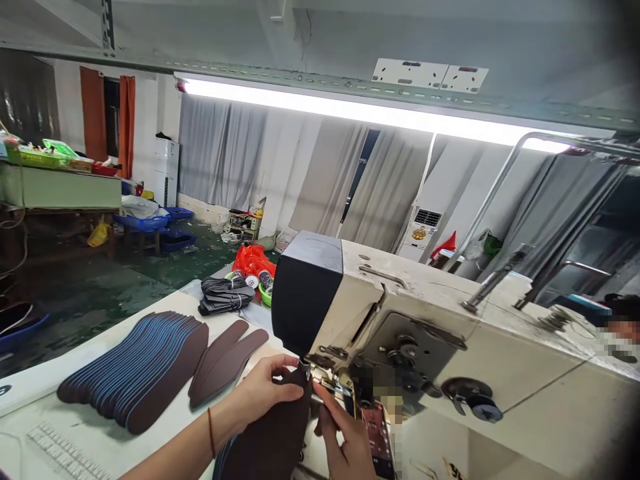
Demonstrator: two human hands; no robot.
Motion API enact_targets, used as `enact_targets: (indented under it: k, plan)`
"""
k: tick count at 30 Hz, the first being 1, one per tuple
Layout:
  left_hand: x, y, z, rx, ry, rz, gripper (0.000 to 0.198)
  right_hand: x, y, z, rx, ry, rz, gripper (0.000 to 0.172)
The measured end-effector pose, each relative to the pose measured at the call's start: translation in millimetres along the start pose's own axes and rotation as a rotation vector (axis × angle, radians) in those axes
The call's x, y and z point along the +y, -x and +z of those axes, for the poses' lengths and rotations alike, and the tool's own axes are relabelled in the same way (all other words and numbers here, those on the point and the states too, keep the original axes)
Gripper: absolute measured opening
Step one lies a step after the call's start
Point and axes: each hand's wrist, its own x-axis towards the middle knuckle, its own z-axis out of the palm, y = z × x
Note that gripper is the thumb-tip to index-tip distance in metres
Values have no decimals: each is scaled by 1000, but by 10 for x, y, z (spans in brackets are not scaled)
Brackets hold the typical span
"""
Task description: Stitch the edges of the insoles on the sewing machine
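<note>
My left hand (pixel 263 393) pinches the top edge of a dark brown insole (pixel 273 437) and holds it up against the needle area of the cream sewing machine (pixel 430 333). My right hand (pixel 345 440) sits just right of the insole, fingers at the presser foot, touching the same piece. A red string circles my left wrist. To the left on the white table (pixel 45 427), a fanned stack of brown insoles with blue edges (pixel 137 373) lies flat, with two loose brown insoles (pixel 225 360) beside it.
A bundle of dark grey pieces (pixel 225 295) and a green basket with spools (pixel 263 283) sit at the table's far edge. A phone (pixel 379 440) leans below the machine head. A long lamp (pixel 370 113) hangs overhead. Blue bins (pixel 150 223) stand on the green floor.
</note>
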Motion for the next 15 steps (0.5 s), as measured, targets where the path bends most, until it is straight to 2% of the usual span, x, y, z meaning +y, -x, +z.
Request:
enact_targets:
  k: [3,6,9,12,15]
  plan:
    - [-34,279,-52,-93,168,-120,54,8,-10,-21,-58,17,47,35]
    - [-150,573,-139,-181,298,-145,63,31,-4,-36,-60,42,83,37]
    - [-271,734,-223,-85,248,-123,72,59,10,-45,-65,51,125,38]
    - [-321,775,-256,13,192,-128,76,82,14,-43,-88,10,158,37]
    - [-313,795,-250,10,184,-108,70,89,9,-29,-50,-46,145,34]
